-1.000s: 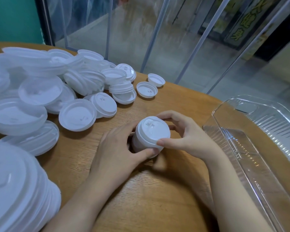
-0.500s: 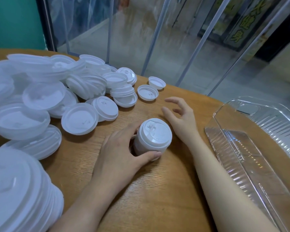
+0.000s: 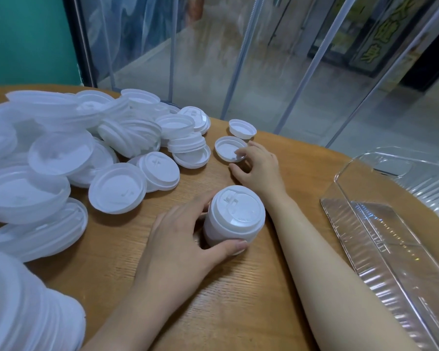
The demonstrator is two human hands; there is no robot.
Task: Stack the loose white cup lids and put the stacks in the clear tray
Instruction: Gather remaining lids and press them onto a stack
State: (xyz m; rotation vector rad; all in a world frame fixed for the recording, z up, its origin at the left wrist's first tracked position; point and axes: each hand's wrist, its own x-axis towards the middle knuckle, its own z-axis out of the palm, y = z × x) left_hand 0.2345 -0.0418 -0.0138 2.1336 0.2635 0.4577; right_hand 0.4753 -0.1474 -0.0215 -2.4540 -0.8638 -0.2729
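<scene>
Right hand [image 3: 260,167]: fingers [image 3: 241,151] curled over the near rim of a single upturned lid [image 3: 230,148], fingertips dipping inside it; thumb lies on the tabletop [image 3: 238,300] just below the lid. Whether the lid is actually pinched or only touched, cannot tell. Left hand [image 3: 178,239]: thumb and fingers wrapped round the lower side of a short lid stack [image 3: 235,216], which stands upright on the tabletop between the two forearms; top lid faces up, cross-shaped sip mark visible. A second upturned lid [image 3: 242,127] sits just beyond the one under the right hand, apart from it. Loose lid pile [image 3: 86,148] covers the left part of the tabletop, lids lying tilted, overturned and partly nested. A large stack [image 3: 23,312] sits at the near left corner, blurred. Clear tray [image 3: 390,224] rests at the right edge of the tabletop, well apart from the held stack; no lids visible inside it.
</scene>
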